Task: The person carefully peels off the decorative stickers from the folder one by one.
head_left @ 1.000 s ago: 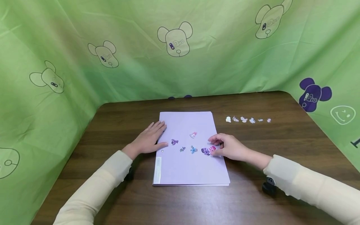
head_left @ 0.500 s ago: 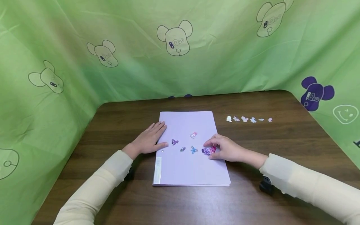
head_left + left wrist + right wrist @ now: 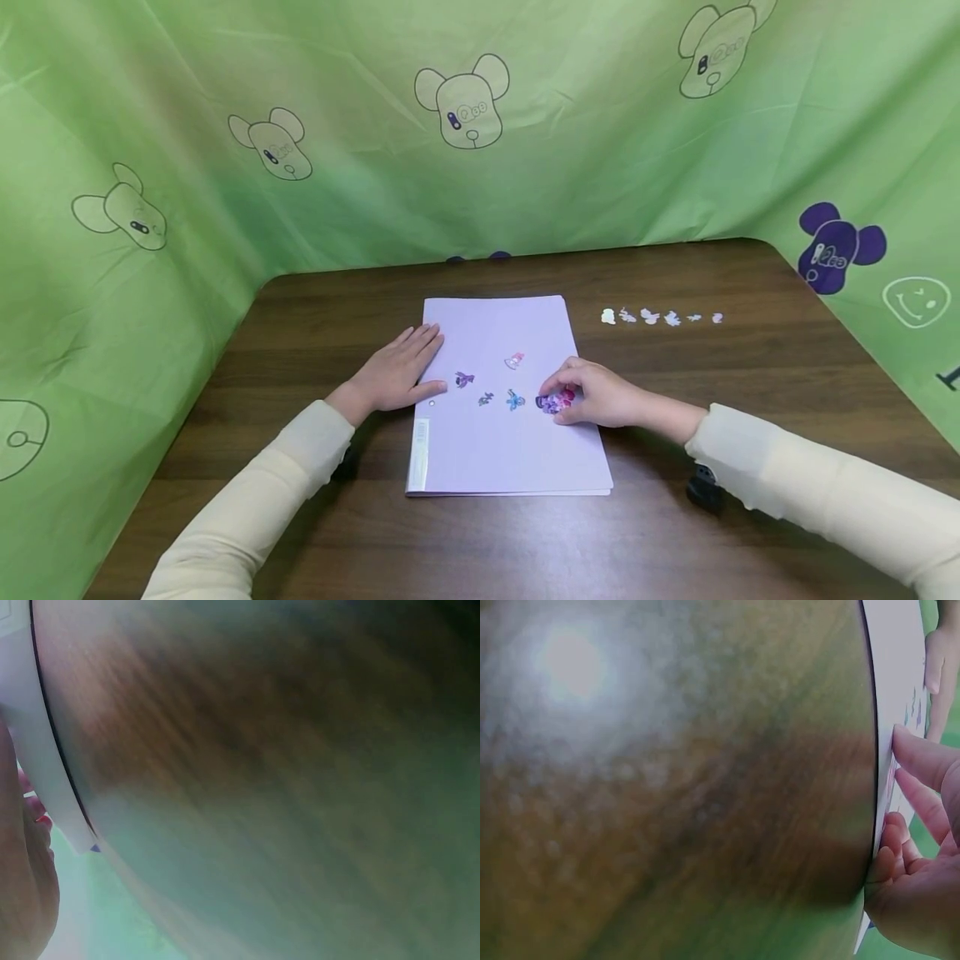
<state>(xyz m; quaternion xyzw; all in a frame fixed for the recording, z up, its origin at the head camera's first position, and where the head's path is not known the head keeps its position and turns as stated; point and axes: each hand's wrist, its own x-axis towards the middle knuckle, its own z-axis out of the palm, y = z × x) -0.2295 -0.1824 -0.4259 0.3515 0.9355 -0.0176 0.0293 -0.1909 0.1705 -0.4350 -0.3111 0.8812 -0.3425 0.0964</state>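
Note:
A pale lilac folder lies on the dark wooden table. My left hand rests flat on its left edge, fingers straight and thumb spread. Over its right side my right hand curls thumb and fingers around the edges of a purple and pink sticker, partly covered by the hand. In the right wrist view, the right thumb and fingertips touch the folder with a gap between them. Other small stickers lie flat there: a purple one, a greyish one, a blue one and a pink-white one.
Several small whitish cutouts lie in a row on the table, right of the folder. A barcode label sits at the folder's lower left. Green fabric with bear faces hangs behind the table.
My right hand has shifted slightly left, its thumb and index finger moving to either side of the purple and pink sticker. My left hand and the other stickers have stayed put.

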